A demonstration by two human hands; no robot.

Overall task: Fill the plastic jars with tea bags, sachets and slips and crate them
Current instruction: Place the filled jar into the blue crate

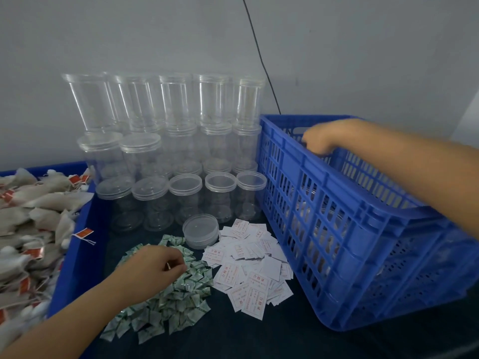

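Right hand (317, 142) clenched on crate (337, 229) rim; tilted crate could slide into slips (248, 265). Left hand (155, 265) pinching sachets (176, 301) left of crate; might grab 2.

clear lidded jars (185, 161) stacked against wall; tea bags (28, 224) heaped at left; green sachets (176, 296) beside white slips (248, 265); blue crate (363, 229) at right, tilted.

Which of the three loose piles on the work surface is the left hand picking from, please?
The green sachets: the left hand pinches at that pile, between the tea bags and the white slips.
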